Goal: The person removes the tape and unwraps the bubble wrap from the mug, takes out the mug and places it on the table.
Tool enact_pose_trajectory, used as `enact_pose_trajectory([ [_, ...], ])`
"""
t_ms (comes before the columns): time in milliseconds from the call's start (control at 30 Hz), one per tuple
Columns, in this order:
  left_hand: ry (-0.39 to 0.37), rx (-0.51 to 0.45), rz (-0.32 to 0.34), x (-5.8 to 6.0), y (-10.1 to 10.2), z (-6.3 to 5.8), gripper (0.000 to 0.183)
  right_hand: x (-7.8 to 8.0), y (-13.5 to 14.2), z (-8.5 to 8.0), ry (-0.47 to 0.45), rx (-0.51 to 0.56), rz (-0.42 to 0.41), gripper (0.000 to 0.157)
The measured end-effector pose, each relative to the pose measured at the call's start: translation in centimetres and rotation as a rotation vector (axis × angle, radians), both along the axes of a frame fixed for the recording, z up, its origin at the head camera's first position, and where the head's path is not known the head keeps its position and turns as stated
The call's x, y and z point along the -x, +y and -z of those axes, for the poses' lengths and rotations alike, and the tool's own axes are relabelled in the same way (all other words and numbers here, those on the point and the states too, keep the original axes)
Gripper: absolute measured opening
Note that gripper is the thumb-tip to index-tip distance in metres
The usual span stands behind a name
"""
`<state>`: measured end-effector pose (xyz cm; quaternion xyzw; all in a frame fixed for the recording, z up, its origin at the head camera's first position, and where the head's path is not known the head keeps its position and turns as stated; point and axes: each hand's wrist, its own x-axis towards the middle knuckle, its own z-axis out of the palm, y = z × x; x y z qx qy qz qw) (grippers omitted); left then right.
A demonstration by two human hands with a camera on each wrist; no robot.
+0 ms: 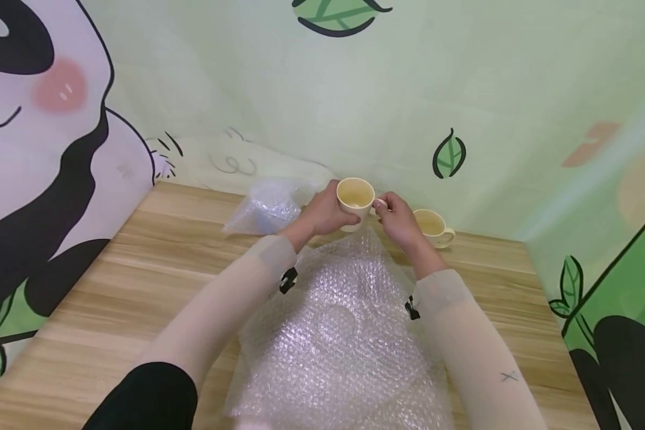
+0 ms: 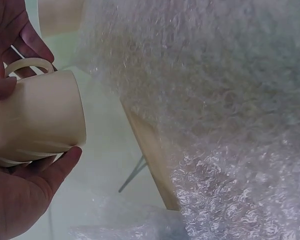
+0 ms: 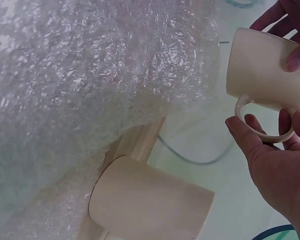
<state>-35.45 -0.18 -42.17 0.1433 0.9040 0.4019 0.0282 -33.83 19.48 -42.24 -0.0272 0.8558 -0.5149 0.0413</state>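
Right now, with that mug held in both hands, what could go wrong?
If the left hand loosens on the held mug, the right hand, gripping only the handle, might let it tip. The second cream mug stands close beside the right hand and could get knocked. The bubble wrap sheet spreads between the pale sleeves; either might drag it.

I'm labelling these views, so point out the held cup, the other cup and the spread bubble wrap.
Held cup point(image 2: 42, 115), left wrist view: outer wall.
Other cup point(image 3: 149, 197), right wrist view: outer wall.
Spread bubble wrap point(image 1: 344, 334), head view: its middle.
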Motion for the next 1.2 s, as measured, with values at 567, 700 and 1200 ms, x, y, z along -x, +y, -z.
enact_pose_trajectory([
  [567,-0.04,0.007,0.016,2.0,0.5,2.3,0.088,1.3,0.1,1.6,-0.032,-0.044,0.015,0.026],
  [700,-0.067,0.011,0.021,2.1,0.6,2.7,0.089,1.3,0.0,2.1,-0.055,-0.061,0.015,0.028],
  [1200,-0.105,0.002,0.062,2.2,1.0,4.8,0.087,1.2,0.2,4.4,-0.113,0.013,0.067,0.029],
])
